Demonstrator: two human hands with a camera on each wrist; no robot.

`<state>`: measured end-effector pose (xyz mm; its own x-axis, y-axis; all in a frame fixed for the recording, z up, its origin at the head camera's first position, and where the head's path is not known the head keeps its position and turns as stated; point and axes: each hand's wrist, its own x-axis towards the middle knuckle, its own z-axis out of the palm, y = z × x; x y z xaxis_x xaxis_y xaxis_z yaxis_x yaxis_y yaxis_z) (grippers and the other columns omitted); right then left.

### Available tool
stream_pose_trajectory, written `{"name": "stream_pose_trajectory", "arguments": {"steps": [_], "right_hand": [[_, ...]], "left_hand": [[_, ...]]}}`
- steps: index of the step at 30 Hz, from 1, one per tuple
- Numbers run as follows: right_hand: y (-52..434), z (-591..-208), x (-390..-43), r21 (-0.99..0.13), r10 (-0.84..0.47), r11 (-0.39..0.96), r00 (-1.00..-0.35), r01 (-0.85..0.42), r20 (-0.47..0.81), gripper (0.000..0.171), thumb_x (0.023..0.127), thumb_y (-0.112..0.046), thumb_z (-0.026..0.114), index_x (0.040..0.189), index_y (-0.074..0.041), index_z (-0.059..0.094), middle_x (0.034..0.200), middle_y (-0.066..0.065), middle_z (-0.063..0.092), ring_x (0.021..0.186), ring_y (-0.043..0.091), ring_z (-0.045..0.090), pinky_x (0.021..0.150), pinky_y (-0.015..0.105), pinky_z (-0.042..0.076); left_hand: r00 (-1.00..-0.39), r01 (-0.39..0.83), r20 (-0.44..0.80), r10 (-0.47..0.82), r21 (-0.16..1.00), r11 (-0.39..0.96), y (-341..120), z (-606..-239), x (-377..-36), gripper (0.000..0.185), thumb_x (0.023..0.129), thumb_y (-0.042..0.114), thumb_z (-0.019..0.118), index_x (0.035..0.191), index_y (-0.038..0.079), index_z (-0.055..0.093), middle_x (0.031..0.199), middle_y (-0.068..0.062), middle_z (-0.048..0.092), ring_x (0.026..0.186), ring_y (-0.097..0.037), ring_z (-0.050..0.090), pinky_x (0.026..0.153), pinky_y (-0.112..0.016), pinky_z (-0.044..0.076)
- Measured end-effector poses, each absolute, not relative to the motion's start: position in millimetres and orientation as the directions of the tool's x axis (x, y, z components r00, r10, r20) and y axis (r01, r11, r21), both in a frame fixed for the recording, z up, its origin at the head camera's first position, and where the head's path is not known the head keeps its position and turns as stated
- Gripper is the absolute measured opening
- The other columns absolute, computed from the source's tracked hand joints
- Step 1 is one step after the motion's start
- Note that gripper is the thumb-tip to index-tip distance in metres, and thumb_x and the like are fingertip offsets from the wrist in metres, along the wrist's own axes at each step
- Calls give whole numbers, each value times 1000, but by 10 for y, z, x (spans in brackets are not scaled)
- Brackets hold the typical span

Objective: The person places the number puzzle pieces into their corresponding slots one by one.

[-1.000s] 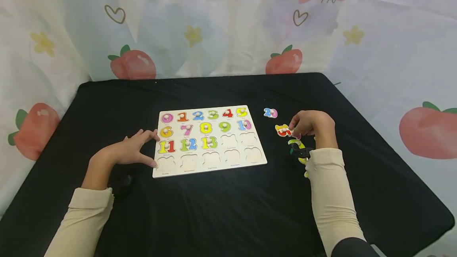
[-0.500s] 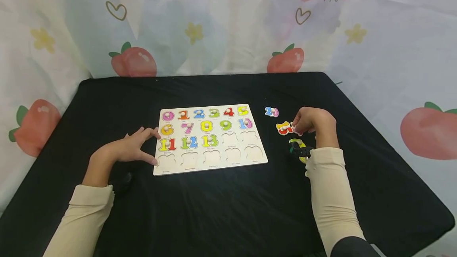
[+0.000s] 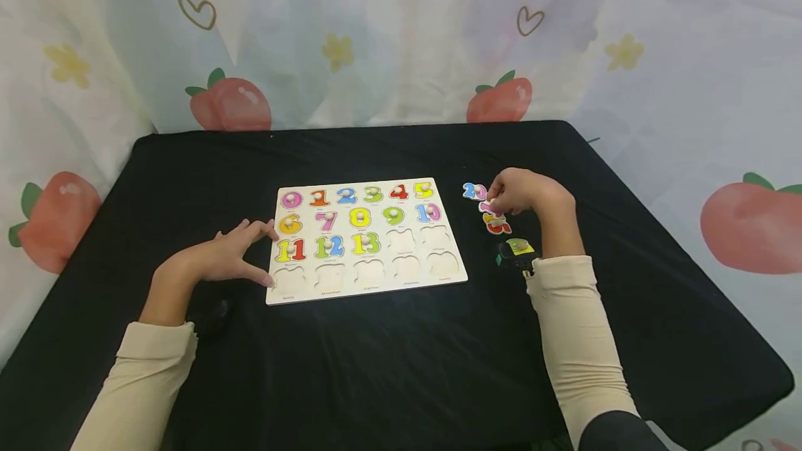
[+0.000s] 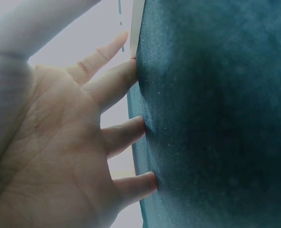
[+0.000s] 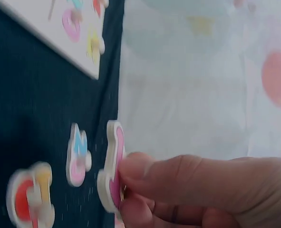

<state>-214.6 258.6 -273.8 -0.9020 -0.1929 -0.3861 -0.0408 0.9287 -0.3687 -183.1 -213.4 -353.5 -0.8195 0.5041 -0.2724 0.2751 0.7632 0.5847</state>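
Observation:
My right hand point(image 3: 525, 190) pinches a pink number puzzle piece point(image 5: 113, 166) between thumb and fingers, tilted on edge in the right wrist view. Near it on the black cloth lie the blue-and-pink 20 piece point(image 3: 474, 191) and a yellow-and-red number piece point(image 3: 497, 225). My left hand point(image 3: 216, 259) is at the left side of the white number board point(image 3: 454, 256), thumb and index finger spread along its edge. In the left wrist view, its other fingertips point(image 4: 150, 180) rest on the cloth. Pieces 0 to 13 sit in the board; several recesses below and right show bare wood.
A yellow-green piece point(image 3: 520, 246) lies beside my right wrist, partly covered by a black wrist strap. The black cloth point(image 3: 363, 367) covers the table, and a printed curtain point(image 3: 401, 54) hangs behind its far edge.
My right hand has moved up and left with the pink piece, toward the 20 piece. The yellow-and-red piece has turned where it lies. My left hand keeps its place at the board.

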Motion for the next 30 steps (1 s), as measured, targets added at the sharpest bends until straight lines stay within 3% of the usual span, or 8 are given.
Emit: {"name": "stream_pose_trajectory", "arguments": {"steps": [3,10,15,20,30], "right_hand": [[2395,-2764,-2150,-349,-218,934,-895,-76,-390,9,87,-6,59,92,1,61,79,7,58,69,20,52,63,34,45],[2031,-2909,-2158,-373,-274,923,-849,-99,-452,13,87,-11,66,96,-2,65,85,9,64,76,22,59,78,40,51],[1783,-2975,-2154,-345,-336,921,-811,-178,-479,10,85,-9,63,94,-4,64,84,6,62,72,18,59,70,32,50],[1572,-3074,-2155,-346,-429,892,-790,-291,-439,8,83,-4,60,90,-4,64,72,4,60,63,16,54,60,27,45],[1362,-3216,-2168,-394,-462,865,-797,-309,-390,9,86,-12,68,93,-6,67,78,2,63,70,18,57,61,26,45]], "left_hand": [[-821,277,-268,504,585,762,-2134,-3526,-1831,83,67,45,81,127,9,36,151,-23,21,137,-47,-2,98,-72,-1],[-817,269,-276,506,594,758,-2119,-3527,-1825,81,69,43,80,127,7,36,150,-26,22,136,-48,-2,98,-72,-3],[-823,269,-271,499,588,763,-2144,-3534,-1812,82,68,44,80,127,8,36,150,-25,22,136,-48,-1,99,-72,-2],[-829,266,-264,493,589,763,-2154,-3540,-1793,82,68,44,81,126,7,37,149,-25,24,136,-48,0,98,-73,0],[-828,270,-264,495,586,764,-2160,-3535,-1816,80,69,44,81,126,8,37,150,-24,22,137,-47,0,98,-72,0]]}}
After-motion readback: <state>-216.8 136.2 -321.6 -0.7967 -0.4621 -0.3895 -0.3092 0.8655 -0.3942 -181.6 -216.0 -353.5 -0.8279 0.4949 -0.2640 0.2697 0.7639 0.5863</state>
